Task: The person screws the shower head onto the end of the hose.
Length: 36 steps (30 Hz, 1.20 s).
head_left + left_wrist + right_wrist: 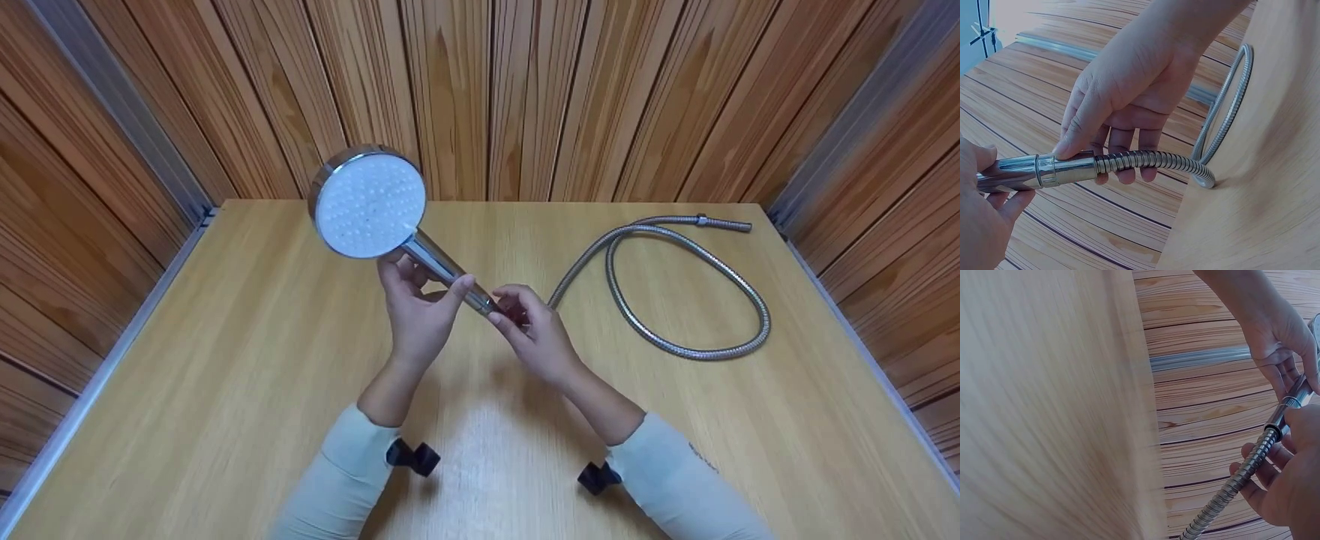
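A chrome shower head (370, 204) with a white nozzle face is held above the table, tilted with its face up and to the left. My left hand (421, 319) grips its handle (442, 262) between thumb and fingers. At the handle's lower end my right hand (538, 337) pinches the metal end fitting (1075, 169) of a ribbed shower hose (1157, 160). In the left wrist view the fitting meets the handle end in line; whether it is threaded on I cannot tell. Behind the right hand the hose loops over the table.
The hose's free end (727, 223) lies toward the back right of the wooden table (225, 375). Wood-plank walls (450, 97) stand behind and at both sides, with metal rails along the edges. Small black devices (424, 459) sit at both wrists.
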Motion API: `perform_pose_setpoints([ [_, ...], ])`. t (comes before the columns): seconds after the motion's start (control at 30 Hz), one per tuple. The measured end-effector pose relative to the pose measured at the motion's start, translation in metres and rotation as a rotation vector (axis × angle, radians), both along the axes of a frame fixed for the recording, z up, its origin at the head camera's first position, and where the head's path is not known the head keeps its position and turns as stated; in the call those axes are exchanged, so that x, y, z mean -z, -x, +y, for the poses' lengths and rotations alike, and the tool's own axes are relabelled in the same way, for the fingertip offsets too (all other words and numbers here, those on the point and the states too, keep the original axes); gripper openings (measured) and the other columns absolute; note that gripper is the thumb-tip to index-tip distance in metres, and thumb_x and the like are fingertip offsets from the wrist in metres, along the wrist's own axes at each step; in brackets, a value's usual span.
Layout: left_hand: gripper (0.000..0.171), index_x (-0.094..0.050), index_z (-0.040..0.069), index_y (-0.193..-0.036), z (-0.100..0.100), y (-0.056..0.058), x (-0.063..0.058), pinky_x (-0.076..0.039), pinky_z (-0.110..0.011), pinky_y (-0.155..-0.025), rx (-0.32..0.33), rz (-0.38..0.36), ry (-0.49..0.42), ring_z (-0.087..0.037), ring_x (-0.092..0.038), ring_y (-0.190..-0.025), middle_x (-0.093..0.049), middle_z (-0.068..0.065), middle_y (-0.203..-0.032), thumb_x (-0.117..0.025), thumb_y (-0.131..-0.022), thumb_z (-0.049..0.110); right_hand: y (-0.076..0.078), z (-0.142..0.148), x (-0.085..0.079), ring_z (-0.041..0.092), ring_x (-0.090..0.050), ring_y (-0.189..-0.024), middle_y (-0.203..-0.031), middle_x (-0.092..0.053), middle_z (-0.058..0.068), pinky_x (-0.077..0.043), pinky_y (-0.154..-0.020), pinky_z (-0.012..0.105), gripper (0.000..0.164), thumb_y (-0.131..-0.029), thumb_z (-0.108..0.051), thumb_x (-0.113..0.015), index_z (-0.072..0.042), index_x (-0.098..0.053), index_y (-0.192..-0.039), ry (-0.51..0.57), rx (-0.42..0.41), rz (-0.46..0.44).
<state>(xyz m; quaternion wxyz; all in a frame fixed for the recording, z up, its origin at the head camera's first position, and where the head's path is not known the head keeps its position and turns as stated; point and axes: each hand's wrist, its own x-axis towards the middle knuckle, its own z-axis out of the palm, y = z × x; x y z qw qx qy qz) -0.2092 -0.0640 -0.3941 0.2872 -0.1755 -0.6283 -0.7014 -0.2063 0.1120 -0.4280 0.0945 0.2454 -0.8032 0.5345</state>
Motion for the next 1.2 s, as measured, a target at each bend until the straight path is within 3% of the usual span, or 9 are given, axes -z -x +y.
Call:
perform_pose_setpoints([
  [0.17, 0.082, -0.020, 0.007, -0.139, 0.0011, -0.0009, -0.0007, -0.060, -0.041, -0.067, 0.003, -0.006, -0.004, -0.025, -0.060, -0.085, -0.053, -0.014, -0.109, -0.078, -0.080, -0.001, -0.0002, 0.0008, -0.0009, 0.016, -0.058, -0.083, -0.097, -0.062, -0.001, -0.053, -0.072, 0.029, 0.038, -0.086, -0.021, -0.077, -0.008, -0.058, -0.116, 0.020, 0.019, -0.046],
  [0.3, 0.083, -0.020, 0.007, -0.139, 0.0019, -0.0017, -0.0015, -0.060, -0.042, -0.068, 0.001, 0.003, 0.010, -0.025, -0.060, -0.085, -0.053, -0.014, -0.109, -0.079, -0.080, 0.001, -0.0003, 0.0009, -0.0015, 0.016, -0.060, -0.082, -0.096, -0.063, -0.001, -0.056, -0.072, 0.029, 0.028, -0.086, -0.016, -0.076, -0.010, -0.061, -0.109, 0.026, 0.024, -0.031],
  [0.67, 0.083, -0.020, 0.008, -0.139, 0.0009, -0.0013, -0.0002, -0.059, -0.046, -0.067, 0.000, 0.017, 0.009, -0.026, -0.060, -0.084, -0.053, -0.014, -0.108, -0.078, -0.081, 0.001, 0.0000, 0.0029, 0.0003, 0.015, -0.061, -0.087, -0.098, -0.060, 0.000, -0.057, -0.076, 0.028, 0.023, -0.092, -0.019, -0.068, -0.008, -0.069, -0.113, 0.025, -0.009, 0.021],
  [0.87, 0.083, -0.020, 0.006, -0.139, 0.0000, -0.0008, 0.0008, -0.059, -0.041, -0.066, -0.012, 0.005, 0.012, -0.024, -0.059, -0.085, -0.053, -0.015, -0.109, -0.078, -0.081, 0.000, 0.0005, 0.0033, 0.0007, 0.014, -0.062, -0.086, -0.101, -0.065, -0.001, -0.057, -0.076, 0.028, 0.033, -0.095, -0.019, -0.064, -0.009, -0.063, -0.126, -0.001, -0.023, 0.043],
  [1.0, 0.083, -0.020, 0.005, -0.140, -0.0010, -0.0012, 0.0006, -0.059, -0.040, -0.065, -0.020, 0.002, 0.015, -0.024, -0.060, -0.085, -0.053, -0.014, -0.109, -0.078, -0.080, -0.001, 0.0006, 0.0037, 0.0000, 0.014, -0.063, -0.088, -0.104, -0.067, 0.000, -0.056, -0.076, 0.031, 0.030, -0.097, -0.019, -0.061, -0.009, -0.061, -0.126, -0.003, -0.035, 0.027],
  [1.2, 0.083, -0.019, 0.006, -0.140, 0.0006, -0.0017, -0.0003, -0.059, -0.041, -0.065, -0.014, 0.000, 0.013, -0.025, -0.060, -0.085, -0.054, -0.014, -0.109, -0.078, -0.081, 0.001, -0.0008, 0.0030, -0.0014, 0.014, -0.064, -0.093, -0.105, -0.066, -0.003, -0.056, -0.083, 0.031, 0.036, -0.086, -0.017, -0.076, -0.013, -0.064, -0.119, -0.004, 0.005, -0.030],
])
